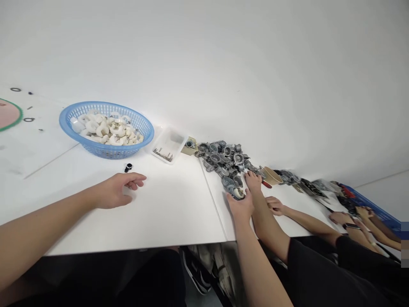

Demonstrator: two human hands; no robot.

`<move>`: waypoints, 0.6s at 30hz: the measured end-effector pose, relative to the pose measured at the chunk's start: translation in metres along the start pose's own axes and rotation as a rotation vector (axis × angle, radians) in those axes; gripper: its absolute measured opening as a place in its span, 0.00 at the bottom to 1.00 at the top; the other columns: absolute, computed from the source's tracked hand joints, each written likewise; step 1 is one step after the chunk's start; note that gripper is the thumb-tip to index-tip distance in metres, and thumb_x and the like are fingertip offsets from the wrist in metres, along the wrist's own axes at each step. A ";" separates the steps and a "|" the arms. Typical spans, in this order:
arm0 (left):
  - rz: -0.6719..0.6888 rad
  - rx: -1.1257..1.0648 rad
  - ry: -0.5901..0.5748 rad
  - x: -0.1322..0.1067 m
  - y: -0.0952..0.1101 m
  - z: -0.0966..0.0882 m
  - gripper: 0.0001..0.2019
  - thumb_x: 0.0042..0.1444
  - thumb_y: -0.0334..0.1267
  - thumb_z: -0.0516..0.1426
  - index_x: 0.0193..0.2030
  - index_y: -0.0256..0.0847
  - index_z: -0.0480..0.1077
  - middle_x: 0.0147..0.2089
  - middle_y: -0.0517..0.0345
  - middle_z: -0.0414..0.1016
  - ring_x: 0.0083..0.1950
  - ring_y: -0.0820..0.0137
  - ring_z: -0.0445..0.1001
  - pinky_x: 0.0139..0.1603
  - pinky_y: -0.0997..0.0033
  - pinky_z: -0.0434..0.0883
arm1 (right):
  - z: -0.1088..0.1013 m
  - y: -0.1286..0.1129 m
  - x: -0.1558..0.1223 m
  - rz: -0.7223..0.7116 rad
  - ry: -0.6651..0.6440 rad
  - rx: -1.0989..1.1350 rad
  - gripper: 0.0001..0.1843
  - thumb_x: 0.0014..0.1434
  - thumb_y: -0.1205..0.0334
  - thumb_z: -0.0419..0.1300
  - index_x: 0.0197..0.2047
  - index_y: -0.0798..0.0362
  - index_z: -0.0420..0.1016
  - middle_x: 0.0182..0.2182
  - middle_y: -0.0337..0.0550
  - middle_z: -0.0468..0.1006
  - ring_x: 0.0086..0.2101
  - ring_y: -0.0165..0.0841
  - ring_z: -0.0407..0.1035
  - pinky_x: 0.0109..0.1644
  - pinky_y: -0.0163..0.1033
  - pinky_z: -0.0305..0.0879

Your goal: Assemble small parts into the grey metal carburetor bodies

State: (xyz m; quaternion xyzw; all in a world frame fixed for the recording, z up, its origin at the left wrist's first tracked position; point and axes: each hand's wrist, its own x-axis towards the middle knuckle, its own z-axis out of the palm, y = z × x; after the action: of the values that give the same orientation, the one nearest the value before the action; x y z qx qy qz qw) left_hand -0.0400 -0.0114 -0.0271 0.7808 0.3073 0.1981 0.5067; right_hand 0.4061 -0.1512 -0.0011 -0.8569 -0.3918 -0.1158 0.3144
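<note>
Right fingers [238, 205] closed around one caster wheel [235, 189].
Left fingers [136, 181] loosely curled, empty (one small black part [128, 167] near them); one blue basket [105, 103] holds white parts [105, 132].

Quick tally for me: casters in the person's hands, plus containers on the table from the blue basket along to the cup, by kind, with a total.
Caster in right hand: 1
Blue plastic basket: 1
Clear plastic tray: 1
Tan paper cup: 1
Total: 4
</note>
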 end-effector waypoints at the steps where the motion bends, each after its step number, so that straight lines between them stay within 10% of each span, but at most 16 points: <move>1: 0.001 0.008 -0.003 0.000 0.000 0.000 0.30 0.44 0.33 0.55 0.58 0.43 0.60 0.54 0.51 0.70 0.51 0.62 0.69 0.50 0.63 0.70 | 0.001 -0.002 -0.002 0.034 0.020 -0.016 0.45 0.45 0.42 0.59 0.58 0.65 0.58 0.50 0.68 0.68 0.49 0.58 0.65 0.47 0.52 0.63; 7: -0.010 0.008 0.011 0.000 0.004 0.001 0.29 0.45 0.36 0.56 0.58 0.43 0.61 0.52 0.52 0.70 0.51 0.62 0.69 0.48 0.63 0.71 | -0.004 -0.022 -0.020 0.055 0.176 -0.043 0.46 0.44 0.44 0.61 0.59 0.64 0.55 0.53 0.67 0.64 0.53 0.58 0.60 0.53 0.61 0.58; 11: 0.011 0.004 0.086 0.002 0.001 0.003 0.26 0.46 0.39 0.57 0.54 0.42 0.65 0.48 0.52 0.73 0.48 0.62 0.71 0.48 0.62 0.71 | -0.011 -0.058 -0.053 -0.187 0.369 -0.022 0.41 0.51 0.49 0.58 0.60 0.65 0.50 0.60 0.71 0.50 0.61 0.59 0.41 0.61 0.65 0.38; 18: 0.026 -0.051 0.248 0.010 -0.004 0.006 0.18 0.49 0.40 0.55 0.47 0.37 0.69 0.38 0.56 0.74 0.34 0.69 0.70 0.39 0.67 0.70 | 0.040 -0.178 -0.108 -0.799 -0.147 0.292 0.22 0.52 0.54 0.56 0.50 0.53 0.65 0.43 0.49 0.75 0.45 0.39 0.69 0.49 0.45 0.68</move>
State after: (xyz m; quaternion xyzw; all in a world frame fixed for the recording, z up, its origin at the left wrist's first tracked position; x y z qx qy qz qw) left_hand -0.0305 -0.0074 -0.0336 0.7412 0.3521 0.3074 0.4819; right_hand 0.1993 -0.1021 -0.0006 -0.5903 -0.7265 -0.1105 0.3339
